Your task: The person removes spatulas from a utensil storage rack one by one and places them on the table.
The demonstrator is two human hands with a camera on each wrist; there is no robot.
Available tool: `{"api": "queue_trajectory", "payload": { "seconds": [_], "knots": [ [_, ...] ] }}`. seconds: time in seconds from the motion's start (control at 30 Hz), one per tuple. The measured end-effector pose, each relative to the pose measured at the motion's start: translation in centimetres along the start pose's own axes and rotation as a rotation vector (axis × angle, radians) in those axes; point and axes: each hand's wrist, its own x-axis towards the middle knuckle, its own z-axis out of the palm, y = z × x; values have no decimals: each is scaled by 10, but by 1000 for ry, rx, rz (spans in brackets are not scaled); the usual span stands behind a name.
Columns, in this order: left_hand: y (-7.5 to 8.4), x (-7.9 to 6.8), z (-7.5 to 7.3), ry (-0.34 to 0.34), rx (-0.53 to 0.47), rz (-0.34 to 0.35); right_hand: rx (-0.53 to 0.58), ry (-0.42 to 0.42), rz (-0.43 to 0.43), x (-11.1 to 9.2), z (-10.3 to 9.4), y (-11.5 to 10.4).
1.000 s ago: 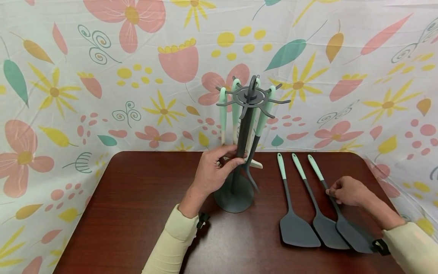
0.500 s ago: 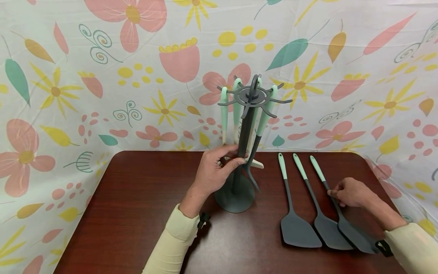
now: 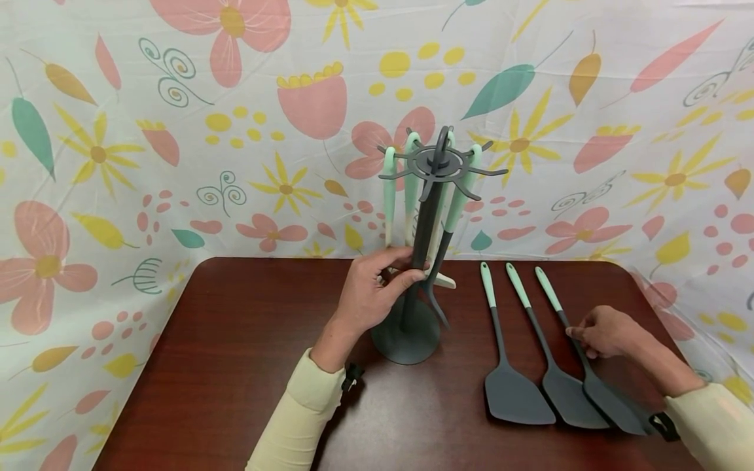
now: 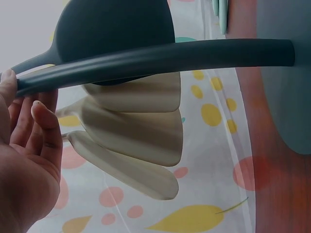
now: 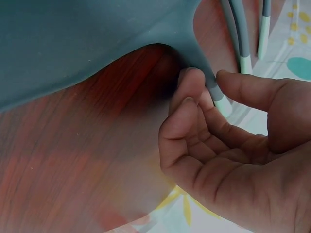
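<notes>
My left hand (image 3: 368, 294) grips the dark pole of a utensil stand (image 3: 425, 226), thumb in front and fingers passing behind. Mint-handled utensils hang from the stand's hooks; in the left wrist view several cream heads (image 4: 141, 128) and a broad dark head (image 4: 116, 29) show behind the pole. On the right, three grey turners with mint handles lie side by side. My right hand (image 3: 609, 332) pinches the shaft of the rightmost turner (image 3: 609, 399) between thumb and fingers. Its blade overlaps the edge of the middle turner (image 3: 568, 396). The left turner (image 3: 518, 396) lies apart.
The stand's round base (image 3: 406, 343) rests on a dark reddish wooden table (image 3: 235, 366). A flower-patterned cloth (image 3: 235, 150) hangs behind the table and along both sides. Curved hooks (image 3: 491, 172) stick out around the stand's top.
The whole scene shifts slightly in the head view. Both hands keep their holds, and the stand and turners stay in place.
</notes>
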Motion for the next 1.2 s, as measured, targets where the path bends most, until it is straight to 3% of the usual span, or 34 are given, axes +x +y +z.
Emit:
{"api": "queue_trajectory", "payload": {
  "seconds": [0.2, 0.5, 0.67, 1.03, 1.2],
  "knots": [
    [1, 1, 0, -5, 1, 3, -12, -12, 17, -5, -1, -5],
    [2, 2, -1, -13, 13, 2, -95, 54, 30, -16, -10, -18],
    [2, 1, -1, -9, 6, 3, -87, 153, 4, -24, -18, -30],
    [2, 0, 0, -1, 11, -2, 82, 447, -142, -51, -26, -69],
    [2, 0, -1, -3, 17, -4, 142, 510, -197, -63, -32, -88]
  ]
}}
